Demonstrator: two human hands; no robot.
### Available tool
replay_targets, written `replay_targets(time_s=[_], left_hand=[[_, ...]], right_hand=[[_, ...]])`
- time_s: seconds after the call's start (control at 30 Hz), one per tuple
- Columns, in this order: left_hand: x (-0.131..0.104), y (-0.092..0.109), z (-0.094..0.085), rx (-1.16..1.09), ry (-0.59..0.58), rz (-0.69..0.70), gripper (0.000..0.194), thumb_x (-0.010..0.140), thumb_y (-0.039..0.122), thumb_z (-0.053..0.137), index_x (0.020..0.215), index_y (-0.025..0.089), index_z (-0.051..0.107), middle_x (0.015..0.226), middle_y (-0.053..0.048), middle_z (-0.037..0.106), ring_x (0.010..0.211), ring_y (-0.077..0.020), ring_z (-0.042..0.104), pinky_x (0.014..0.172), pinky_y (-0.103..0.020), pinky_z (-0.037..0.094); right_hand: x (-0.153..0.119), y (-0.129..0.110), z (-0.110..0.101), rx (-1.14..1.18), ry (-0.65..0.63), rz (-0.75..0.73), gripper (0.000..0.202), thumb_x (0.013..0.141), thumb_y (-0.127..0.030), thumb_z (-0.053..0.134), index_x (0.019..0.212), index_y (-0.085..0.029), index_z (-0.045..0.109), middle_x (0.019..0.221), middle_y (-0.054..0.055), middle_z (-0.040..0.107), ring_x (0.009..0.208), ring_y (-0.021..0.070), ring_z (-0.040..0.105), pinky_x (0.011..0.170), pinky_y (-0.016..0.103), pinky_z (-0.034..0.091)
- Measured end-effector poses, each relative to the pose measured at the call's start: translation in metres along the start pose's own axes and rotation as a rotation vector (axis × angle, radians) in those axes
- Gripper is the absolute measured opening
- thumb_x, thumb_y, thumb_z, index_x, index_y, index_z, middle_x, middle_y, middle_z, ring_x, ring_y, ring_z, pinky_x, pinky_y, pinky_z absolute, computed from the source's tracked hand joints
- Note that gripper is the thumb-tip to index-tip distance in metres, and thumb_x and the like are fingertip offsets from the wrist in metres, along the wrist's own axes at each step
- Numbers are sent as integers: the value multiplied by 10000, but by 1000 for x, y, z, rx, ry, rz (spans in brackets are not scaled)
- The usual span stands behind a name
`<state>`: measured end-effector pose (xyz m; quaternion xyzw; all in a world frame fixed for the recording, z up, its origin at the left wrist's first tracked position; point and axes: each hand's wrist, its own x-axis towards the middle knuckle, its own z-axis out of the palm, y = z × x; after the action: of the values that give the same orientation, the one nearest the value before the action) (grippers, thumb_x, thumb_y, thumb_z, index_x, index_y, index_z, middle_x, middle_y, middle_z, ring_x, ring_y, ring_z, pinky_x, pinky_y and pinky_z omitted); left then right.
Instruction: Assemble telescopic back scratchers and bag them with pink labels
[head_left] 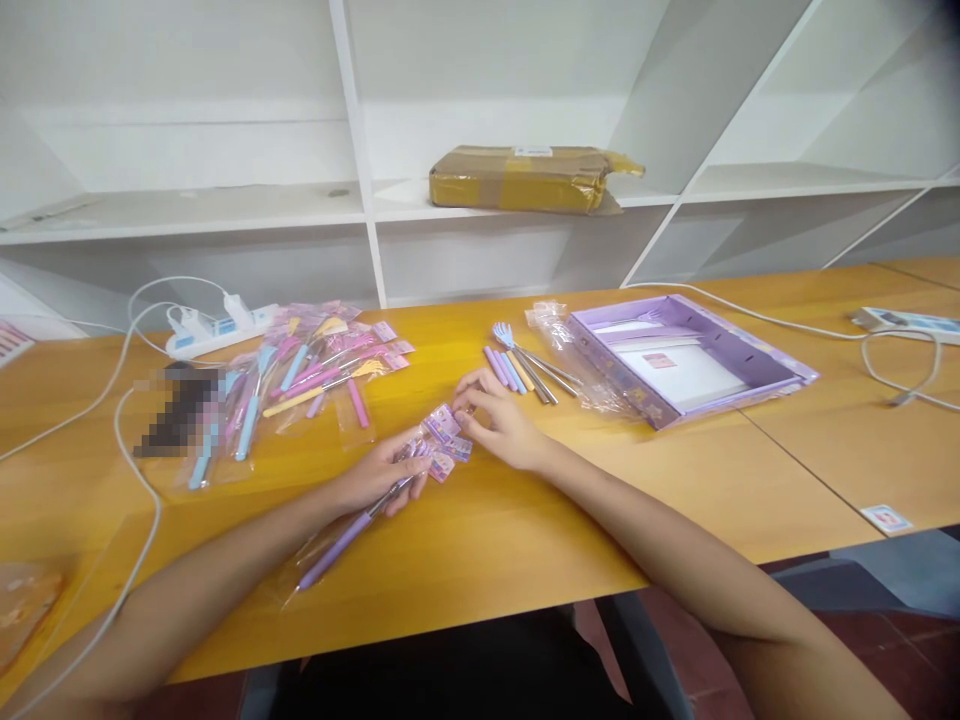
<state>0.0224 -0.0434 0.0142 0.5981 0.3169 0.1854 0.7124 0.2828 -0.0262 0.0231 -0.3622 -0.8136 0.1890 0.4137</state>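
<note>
My left hand is closed round the metal rod of a back scratcher with a purple handle, which lies slanted in a clear plastic sleeve. Small purple printed cards stick out at its upper end. With thumb and fingers pinched, my right hand grips the edge of the topmost card. Just beyond it, several unwrapped back scratchers lie fanned out, with purple, blue and yellow handles and a light blue claw. To the left is a heap of sleeved back scratchers in pink, blue and yellow.
An open purple box stands at the right, with crumpled clear plastic along its left side. A power strip with white cables sits at the back left. A taped carton rests on the shelf above. The table's front edge is close to me.
</note>
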Motion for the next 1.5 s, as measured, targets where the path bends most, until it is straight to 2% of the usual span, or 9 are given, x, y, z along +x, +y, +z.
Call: replay_targets(time_s=[0.3, 0.47, 0.6, 0.7, 0.9, 1.1, 1.3, 1.4, 1.5], left_hand=[[7, -8, -7, -208, 106, 58, 373, 960, 491, 667, 1134, 180, 556, 536, 109, 509, 285, -62, 403, 296, -151, 261], [12, -7, -11, -357, 113, 99, 381, 916, 492, 712, 1029, 166, 549, 503, 99, 508, 264, -69, 378, 273, -156, 256], [12, -4, -10, -377, 10, 97, 423, 884, 478, 753, 1067, 139, 579, 600, 48, 591, 329, -83, 492, 300, -157, 308], [10, -2, -9, -382, -134, 29, 416, 879, 454, 763, 1084, 130, 600, 779, -34, 683, 493, -134, 650, 389, -187, 433], [6, 2, -8, -371, -384, -83, 477, 844, 465, 775, 1167, 140, 642, 859, -94, 725, 680, -213, 722, 580, -288, 529], [6, 1, -12, -348, -392, -110, 417, 873, 416, 750, 1169, 139, 648, 818, -58, 676, 563, -135, 623, 508, -239, 445], [5, 1, -14, -309, -385, -142, 337, 925, 392, 704, 1156, 157, 633, 709, 30, 547, 392, -22, 299, 388, -178, 206], [4, 2, -12, -291, -369, -142, 309, 910, 357, 728, 1131, 164, 629, 672, 59, 493, 399, -11, 216, 391, -165, 174], [5, 1, -9, -339, -361, -155, 237, 916, 344, 682, 1064, 164, 635, 646, 54, 485, 395, -20, 225, 391, -161, 193]], right_hand=[[7, 24, -2, 56, 234, 131, 352, 1083, -469, 475, 842, -236, 581, 952, 50, 534, 963, 227, 560, 1057, 488, 457], [3, 27, -11, -20, -191, 72, 404, 1087, -524, 434, 908, -220, 631, 1011, 74, 575, 959, 222, 573, 956, 420, 493], [3, 14, 2, 111, -118, 118, 450, 1031, -621, 521, 1168, -209, 639, 1078, 80, 633, 976, 226, 602, 916, 391, 496], [4, 0, 13, 294, -193, 210, 481, 989, -673, 567, 988, -201, 664, 895, 19, 651, 820, 191, 601, 777, 333, 503], [10, -23, 2, 144, 508, 248, 456, 1055, -611, 464, 795, -251, 569, 759, 14, 561, 744, 191, 528, 745, 346, 481], [18, -11, -31, 273, 744, 276, 374, 1070, -624, 407, 966, -288, 534, 725, -11, 469, 633, 169, 475, 608, 313, 456], [18, 0, -32, 495, 282, 276, 439, 968, -706, 569, 1060, -276, 580, 939, 56, 634, 879, 214, 633, 725, 361, 559], [24, 7, -63, 571, 575, 248, 350, 957, -607, 662, 959, -269, 574, 913, 30, 628, 882, 189, 650, 760, 351, 584], [34, 21, -128, 578, 870, 129, 275, 923, -494, 750, 916, -270, 591, 808, -33, 601, 746, 125, 627, 671, 282, 554]])
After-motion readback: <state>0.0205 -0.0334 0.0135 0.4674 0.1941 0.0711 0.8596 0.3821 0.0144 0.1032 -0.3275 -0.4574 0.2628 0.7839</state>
